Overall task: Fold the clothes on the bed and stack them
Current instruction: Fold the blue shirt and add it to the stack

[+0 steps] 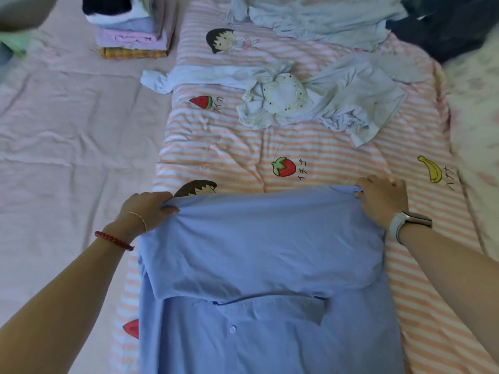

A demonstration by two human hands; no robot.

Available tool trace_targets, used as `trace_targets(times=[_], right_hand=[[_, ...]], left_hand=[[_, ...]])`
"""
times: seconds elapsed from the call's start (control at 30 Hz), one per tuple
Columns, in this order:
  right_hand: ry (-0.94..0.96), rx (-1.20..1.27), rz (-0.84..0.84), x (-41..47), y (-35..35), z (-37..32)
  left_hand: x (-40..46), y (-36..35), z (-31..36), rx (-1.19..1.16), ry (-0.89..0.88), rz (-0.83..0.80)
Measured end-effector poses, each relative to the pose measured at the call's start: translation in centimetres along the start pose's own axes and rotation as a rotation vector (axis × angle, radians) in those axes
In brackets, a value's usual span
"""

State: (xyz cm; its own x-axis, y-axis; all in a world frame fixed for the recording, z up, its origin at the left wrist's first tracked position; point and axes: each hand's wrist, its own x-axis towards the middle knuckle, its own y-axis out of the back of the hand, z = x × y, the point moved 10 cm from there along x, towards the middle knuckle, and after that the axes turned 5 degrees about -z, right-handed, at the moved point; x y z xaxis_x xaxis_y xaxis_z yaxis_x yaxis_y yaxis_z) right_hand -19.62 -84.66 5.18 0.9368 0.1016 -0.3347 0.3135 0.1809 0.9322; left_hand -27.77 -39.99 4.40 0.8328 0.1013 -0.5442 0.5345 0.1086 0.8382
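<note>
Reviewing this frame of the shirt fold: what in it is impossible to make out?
- Blue shirt, head view: its near end is cut off by the bottom edge.
- Folded stack: its top is cut off by the upper edge.
- Dark clothes, top right: blurred, so their type is unclear.
- Left hand: its fingers are tucked under the shirt's fold.

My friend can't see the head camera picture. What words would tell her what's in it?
Two hands, left and right, grip the far corners of a blue shirt being folded on a striped cartoon blanket. Crumpled white clothes lie beyond it, and a stack of folded clothes sits at far left.
</note>
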Motion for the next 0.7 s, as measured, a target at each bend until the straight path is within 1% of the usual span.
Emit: trace_targets(times=[0.1,0.17,0.27,0.33,0.4,0.47,0.6,0.7], right_hand=[[-0.048,0.022,0.098,0.7,4.1,1.0],[-0.090,0.074,0.210,1.1,7.3,1.9],[-0.150,0.102,0.333,1.5,10.9,2.7],[-0.170,0.125,0.409,1.0,12.4,2.9],[-0.154,0.125,0.445,-0.2,12.3,2.7],[-0.112,0.138,0.466,-1.9,10.6,2.4],[-0.066,0.232,0.483,-7.4,5.7,1.7],[-0.059,0.245,0.438,-11.8,1.4,1.6]], left_hand=[[0.4,4.8,0.7,0.044,0.012,0.160],[0.7,8.9,1.2,0.046,0.022,0.322],[0.0,14.7,2.1,-0.019,0.003,0.617],[-0.5,16.5,2.5,-0.054,-0.044,0.730],[-1.3,16.0,2.5,-0.048,-0.107,0.765],[-2.8,14.0,2.4,-0.024,-0.185,0.792],[-7.8,7.2,1.6,-0.032,-0.287,0.817],[-11.1,1.4,1.7,-0.042,-0.344,0.786]])
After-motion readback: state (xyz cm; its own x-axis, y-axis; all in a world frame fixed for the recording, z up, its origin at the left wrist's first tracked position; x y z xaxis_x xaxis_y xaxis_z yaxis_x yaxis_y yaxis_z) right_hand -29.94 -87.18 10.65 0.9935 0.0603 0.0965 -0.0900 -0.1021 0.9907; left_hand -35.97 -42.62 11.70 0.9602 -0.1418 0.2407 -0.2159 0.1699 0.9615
